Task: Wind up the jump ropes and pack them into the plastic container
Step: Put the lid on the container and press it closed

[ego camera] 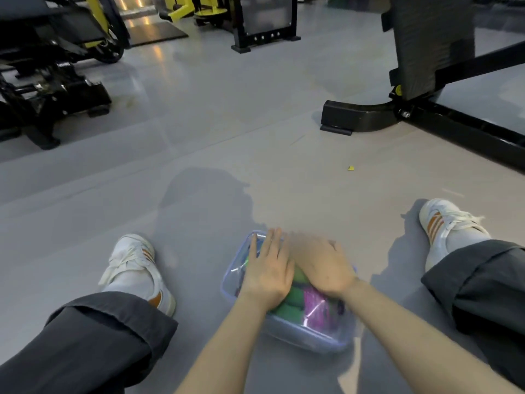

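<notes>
A clear plastic container [309, 336] with a bluish rim sits on the grey floor between my legs. Through its clear top I see green jump rope handles [289, 308] and a purple jump rope [315, 305] packed inside. My left hand [267, 268] lies flat on the container's top, fingers straight and pointing away from me. My right hand [321, 265] also presses flat on the top, beside the left; its fingertips are blurred. Both hands hide much of the contents.
My legs in dark trousers and white shoes [136, 268] [446, 223] lie on either side of the container. Black gym machines [56, 89] [426, 81] stand at the far left and far right. A small yellow scrap [351, 167] lies on the floor ahead.
</notes>
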Available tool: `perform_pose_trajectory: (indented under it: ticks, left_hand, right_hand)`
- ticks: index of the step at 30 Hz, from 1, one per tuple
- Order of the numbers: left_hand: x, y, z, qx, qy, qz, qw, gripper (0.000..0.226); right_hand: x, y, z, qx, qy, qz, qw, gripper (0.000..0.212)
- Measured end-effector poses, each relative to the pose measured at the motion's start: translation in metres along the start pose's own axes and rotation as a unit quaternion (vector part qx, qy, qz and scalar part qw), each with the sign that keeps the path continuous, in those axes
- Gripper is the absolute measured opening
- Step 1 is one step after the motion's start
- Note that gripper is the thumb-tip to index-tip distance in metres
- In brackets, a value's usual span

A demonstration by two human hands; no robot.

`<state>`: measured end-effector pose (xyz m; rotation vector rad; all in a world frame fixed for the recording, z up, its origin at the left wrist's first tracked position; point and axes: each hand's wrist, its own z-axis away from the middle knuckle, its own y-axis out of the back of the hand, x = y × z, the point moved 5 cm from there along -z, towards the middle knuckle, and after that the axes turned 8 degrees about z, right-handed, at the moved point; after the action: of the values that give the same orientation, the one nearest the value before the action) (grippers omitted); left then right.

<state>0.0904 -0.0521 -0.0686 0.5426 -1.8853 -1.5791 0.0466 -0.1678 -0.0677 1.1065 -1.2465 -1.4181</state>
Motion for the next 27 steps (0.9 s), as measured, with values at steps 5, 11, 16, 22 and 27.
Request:
perform_pose_trajectory:
  ticks: [5,11,16,22,27]
  left_hand:
    - [-0.01,-0.008,-0.023,-0.078,0.005,0.01,0.997,0.082]
    - [-0.013,-0.006,-0.029,-0.023,0.05,0.091,0.994,0.083]
    - [-0.013,-0.007,-0.028,0.017,0.078,0.087,0.993,0.05]
    - [-0.014,-0.012,-0.028,0.014,0.101,0.068,0.992,0.053]
    - [-0.019,-0.006,-0.008,0.006,0.234,0.062,0.97,0.044]
  right_hand:
    - [0.018,0.002,-0.034,0.025,0.131,0.052,0.99,0.072]
    - [-0.01,0.0,-0.031,0.048,-0.053,0.019,0.997,0.054]
    - [-0.009,-0.008,-0.031,0.082,-0.08,-0.012,0.993,0.055]
    - [-0.008,-0.009,-0.033,0.041,-0.058,-0.021,0.997,0.043]
    - [-0.005,0.018,-0.01,0.14,-0.142,-0.019,0.98,0.041]
